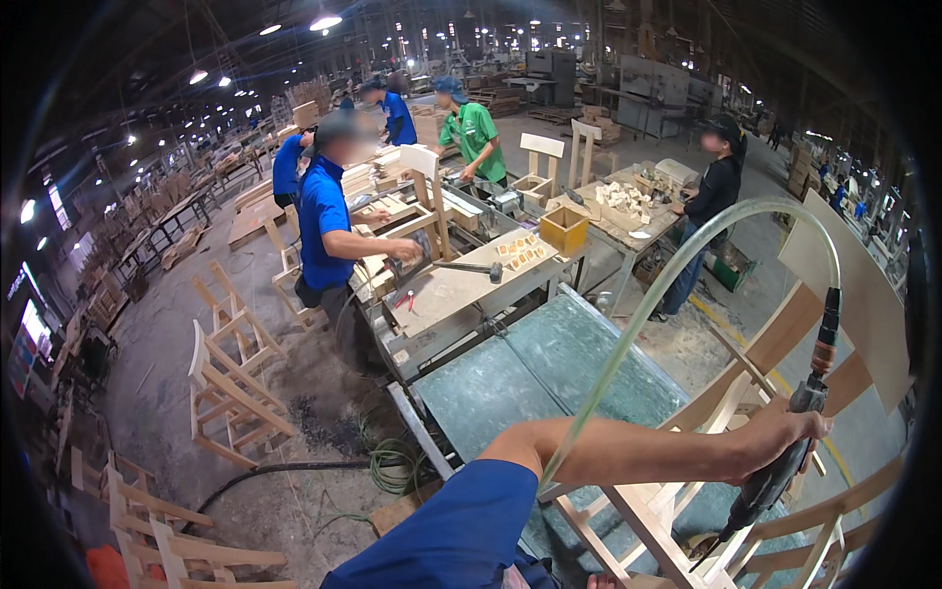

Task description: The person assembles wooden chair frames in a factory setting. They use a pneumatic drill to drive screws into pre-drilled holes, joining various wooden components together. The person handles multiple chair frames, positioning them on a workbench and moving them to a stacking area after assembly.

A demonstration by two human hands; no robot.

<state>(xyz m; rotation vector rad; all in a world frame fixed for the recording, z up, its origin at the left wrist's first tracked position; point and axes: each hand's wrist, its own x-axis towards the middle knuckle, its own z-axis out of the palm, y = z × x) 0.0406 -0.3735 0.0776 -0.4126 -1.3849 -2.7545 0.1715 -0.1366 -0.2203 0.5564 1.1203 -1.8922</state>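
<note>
My left hand (775, 442) is closed around a dark pneumatic screwdriver (793, 461), its forearm stretched across to the right. The tool tilts down, and its long thin bit ends close to a pale wooden chair frame (653, 535). From the screwdriver's top a clear air hose (677, 257) arches up and back over my arm. At the bottom edge only the fingertips of my right hand (601, 582) show, beside the chair frame; what they grip, if anything, is hidden. The frame rests on a worn green-topped table (549, 344).
Across the table, a person in blue (329, 216) works at a bench (461, 290) holding a mallet (481, 268) and red-handled pliers (405, 300). A yellow box (564, 231) stands there. Chair frames (231, 393) and a coiled hose (397, 466) lie left. Another person (711, 187) stands beyond.
</note>
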